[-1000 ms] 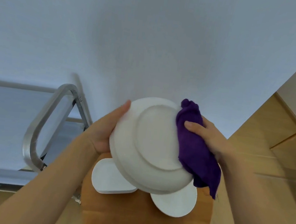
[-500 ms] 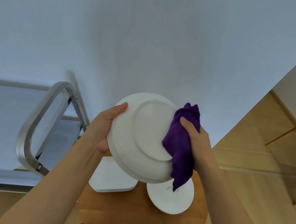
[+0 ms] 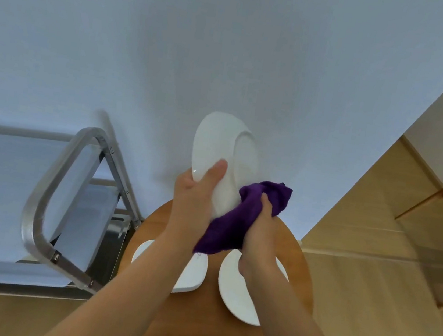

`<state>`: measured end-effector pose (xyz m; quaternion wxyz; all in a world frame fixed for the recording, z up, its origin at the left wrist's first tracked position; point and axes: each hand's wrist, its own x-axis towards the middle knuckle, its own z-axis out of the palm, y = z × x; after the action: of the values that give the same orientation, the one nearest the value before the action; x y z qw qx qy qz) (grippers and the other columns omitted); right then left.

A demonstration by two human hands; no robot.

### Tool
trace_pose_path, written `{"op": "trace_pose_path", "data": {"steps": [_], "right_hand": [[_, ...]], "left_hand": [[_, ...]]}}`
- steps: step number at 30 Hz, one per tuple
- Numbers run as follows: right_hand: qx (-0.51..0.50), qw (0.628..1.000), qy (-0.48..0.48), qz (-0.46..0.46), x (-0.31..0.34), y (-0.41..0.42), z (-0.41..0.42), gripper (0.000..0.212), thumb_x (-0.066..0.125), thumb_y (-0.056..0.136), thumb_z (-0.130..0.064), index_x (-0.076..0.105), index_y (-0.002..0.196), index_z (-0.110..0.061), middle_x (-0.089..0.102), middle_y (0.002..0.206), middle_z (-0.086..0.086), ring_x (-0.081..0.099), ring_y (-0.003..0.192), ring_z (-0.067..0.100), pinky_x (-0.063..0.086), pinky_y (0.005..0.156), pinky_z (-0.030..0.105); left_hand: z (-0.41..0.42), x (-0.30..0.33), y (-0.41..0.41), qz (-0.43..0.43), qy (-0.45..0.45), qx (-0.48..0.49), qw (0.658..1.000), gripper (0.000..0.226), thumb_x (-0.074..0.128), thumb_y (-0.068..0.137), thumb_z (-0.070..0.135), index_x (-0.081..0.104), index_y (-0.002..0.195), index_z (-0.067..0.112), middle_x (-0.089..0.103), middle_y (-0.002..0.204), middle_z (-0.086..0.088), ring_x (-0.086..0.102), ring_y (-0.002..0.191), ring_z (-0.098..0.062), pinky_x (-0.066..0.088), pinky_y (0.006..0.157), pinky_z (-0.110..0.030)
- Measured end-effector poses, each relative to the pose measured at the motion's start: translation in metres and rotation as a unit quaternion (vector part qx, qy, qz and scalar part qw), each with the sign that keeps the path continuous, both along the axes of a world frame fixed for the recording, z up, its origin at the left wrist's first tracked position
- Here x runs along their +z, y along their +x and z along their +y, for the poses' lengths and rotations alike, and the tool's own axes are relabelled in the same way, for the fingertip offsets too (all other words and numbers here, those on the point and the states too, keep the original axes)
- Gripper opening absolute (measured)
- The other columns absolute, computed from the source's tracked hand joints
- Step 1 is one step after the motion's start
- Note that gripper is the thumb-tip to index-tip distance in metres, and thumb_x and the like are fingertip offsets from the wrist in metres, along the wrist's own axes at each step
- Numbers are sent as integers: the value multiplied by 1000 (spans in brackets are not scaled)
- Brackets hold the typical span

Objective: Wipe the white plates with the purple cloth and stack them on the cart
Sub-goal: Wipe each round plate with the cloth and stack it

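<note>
My left hand (image 3: pixel 197 195) grips a white round plate (image 3: pixel 222 151) by its lower rim and holds it nearly on edge above a small round wooden table (image 3: pixel 297 265). My right hand (image 3: pixel 263 229) clutches the purple cloth (image 3: pixel 238 221), bunched against the plate's lower right side. On the table below lie a white rounded-square plate (image 3: pixel 192 274), partly hidden by my left forearm, and a white round plate (image 3: pixel 238 291), partly hidden by my right forearm.
A steel cart (image 3: pixel 50 196) with a tubular handle and a pale top shelf stands to the left of the table. A pale wall is straight ahead. Wooden floor and a wooden chair frame (image 3: pixel 442 194) are at the right.
The plate has turned from showing its underside to nearly edge-on and sits higher. My right hand with the cloth has slid down to the plate's lower edge.
</note>
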<state>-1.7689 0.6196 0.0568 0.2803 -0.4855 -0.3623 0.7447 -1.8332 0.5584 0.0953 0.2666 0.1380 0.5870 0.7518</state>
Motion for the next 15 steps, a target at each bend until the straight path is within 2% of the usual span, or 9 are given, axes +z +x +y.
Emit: {"op": "trace_pose_path", "data": {"steps": [1, 3, 6, 8, 9, 12, 13, 15], "right_hand": [[7, 1000, 5, 10, 1, -2, -6, 47, 44, 93, -53, 51, 125, -19, 64, 112, 8, 61, 100, 27, 52, 88, 44], [19, 999, -8, 35, 1, -4, -17, 51, 39, 91, -60, 53, 123, -23, 65, 112, 8, 63, 99, 27, 54, 84, 44], [39, 997, -25, 57, 3, 0, -15, 50, 40, 89, -63, 62, 112, -25, 72, 98, 4, 69, 88, 23, 56, 64, 32], [45, 993, -50, 92, 12, 2, -1, 48, 44, 89, -63, 65, 104, -22, 73, 87, 5, 71, 82, 24, 57, 65, 34], [53, 991, -60, 108, 17, 3, 8, 47, 45, 89, -61, 66, 97, -20, 73, 79, 5, 70, 77, 24, 57, 67, 36], [85, 988, -50, 120, 31, 4, 24, 52, 45, 90, -55, 66, 60, -18, 60, 50, 1, 61, 45, 16, 49, 44, 26], [83, 988, -47, 124, 31, 5, 27, 53, 45, 90, -56, 65, 59, -18, 59, 48, 0, 59, 42, 14, 47, 41, 24], [83, 987, -34, 136, 29, 10, 31, 55, 45, 85, -66, 67, 82, -15, 63, 57, 2, 63, 51, 15, 50, 47, 26]], "left_hand": [[0, 2, 5, 33, -6, -11, 999, 8, 65, 86, 35, 67, 81, 30, 69, 66, 13, 68, 66, -6, 54, 52, -20], [0, -1, 13, 105, -18, -35, 994, 27, 61, 90, 25, 69, 65, 33, 68, 62, 12, 67, 63, -4, 53, 53, -18], [-7, -4, 15, 154, -22, -44, 987, 24, 61, 90, 22, 65, 68, 31, 68, 62, 11, 67, 62, -3, 51, 51, -15], [-13, -4, 15, 176, -36, -75, 981, 20, 62, 90, 23, 65, 71, 27, 67, 60, 13, 66, 60, -3, 51, 51, -16], [-15, -5, 16, 186, -53, -102, 976, 20, 62, 90, 23, 64, 70, 25, 66, 59, 15, 65, 59, -2, 51, 50, -17], [-16, -9, 24, 225, -93, -162, 956, 26, 61, 90, 23, 57, 65, 17, 55, 52, 16, 58, 52, -1, 45, 46, -14], [-17, -11, 26, 242, -98, -167, 951, 28, 61, 91, 23, 57, 65, 13, 53, 52, 14, 55, 51, -3, 45, 47, -17], [-17, -14, 28, 322, -94, -176, 925, 25, 60, 92, 22, 60, 67, 17, 50, 52, 15, 50, 49, -5, 43, 48, -18]]}}
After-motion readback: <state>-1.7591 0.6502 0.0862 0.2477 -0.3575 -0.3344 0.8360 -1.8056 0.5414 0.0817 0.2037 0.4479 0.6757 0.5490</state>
